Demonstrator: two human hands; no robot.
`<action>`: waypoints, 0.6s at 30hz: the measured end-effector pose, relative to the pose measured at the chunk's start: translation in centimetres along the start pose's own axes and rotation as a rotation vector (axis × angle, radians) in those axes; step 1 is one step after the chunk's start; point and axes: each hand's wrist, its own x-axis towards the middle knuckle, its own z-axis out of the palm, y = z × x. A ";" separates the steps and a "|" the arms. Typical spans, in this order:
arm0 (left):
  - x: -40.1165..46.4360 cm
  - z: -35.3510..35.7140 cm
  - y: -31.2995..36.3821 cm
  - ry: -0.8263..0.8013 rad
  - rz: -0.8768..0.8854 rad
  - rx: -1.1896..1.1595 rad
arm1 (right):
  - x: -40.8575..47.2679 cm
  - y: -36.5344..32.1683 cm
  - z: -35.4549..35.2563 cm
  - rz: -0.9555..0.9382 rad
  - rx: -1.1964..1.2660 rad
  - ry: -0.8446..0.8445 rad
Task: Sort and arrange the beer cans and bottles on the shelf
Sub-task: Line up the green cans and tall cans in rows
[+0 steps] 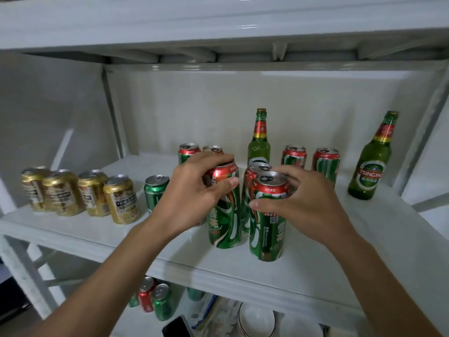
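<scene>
Two hands, one tall green can each, on the white shelf (315,251)

Left hand (192,190) grips one tall can (224,215); right hand (308,203) grips another (268,227); two bottles (259,142) stand behind; four gold cans (119,200) left.

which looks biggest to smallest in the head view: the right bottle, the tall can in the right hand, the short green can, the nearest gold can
1. Right bottle.
2. Tall can, though it is nearer the camera.
3. Short green can and nearest gold can look alike; no ranking.

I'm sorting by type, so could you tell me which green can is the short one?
The short green can beside the gold cans; it lacks a red band.
</scene>
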 end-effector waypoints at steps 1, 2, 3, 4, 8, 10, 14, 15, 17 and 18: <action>0.1 -0.3 -0.7 -0.018 0.016 0.010 | 0.0 -0.3 0.6 0.007 0.001 0.015; 0.2 -0.7 -1.4 -0.041 0.031 0.021 | 0.0 -0.6 1.2 0.015 -0.004 0.029; 0.3 -1.0 -2.0 -0.067 0.043 0.027 | 0.0 -0.9 1.8 0.027 -0.012 0.041; 0.4 -1.3 -2.5 -0.090 0.053 0.024 | -0.1 -1.2 2.4 0.041 -0.017 0.050; 0.6 -2.1 -4.1 -0.177 0.105 -0.017 | -0.4 -2.2 4.6 0.064 -0.029 0.106; 0.4 -2.1 -4.8 -0.198 0.125 -0.032 | -0.5 -2.5 5.6 0.066 -0.036 0.146; 0.1 -1.8 -6.0 -0.171 0.153 -0.042 | -0.9 -2.7 7.0 0.060 -0.109 0.216; 0.1 -1.7 -6.2 -0.166 0.157 -0.055 | -0.9 -2.8 7.2 0.065 -0.114 0.228; 0.1 -1.4 -6.6 -0.176 0.177 -0.062 | -1.2 -2.9 7.5 0.065 -0.136 0.250; 0.1 -1.3 -6.7 -0.181 0.194 -0.059 | -1.2 -2.9 7.6 0.064 -0.151 0.256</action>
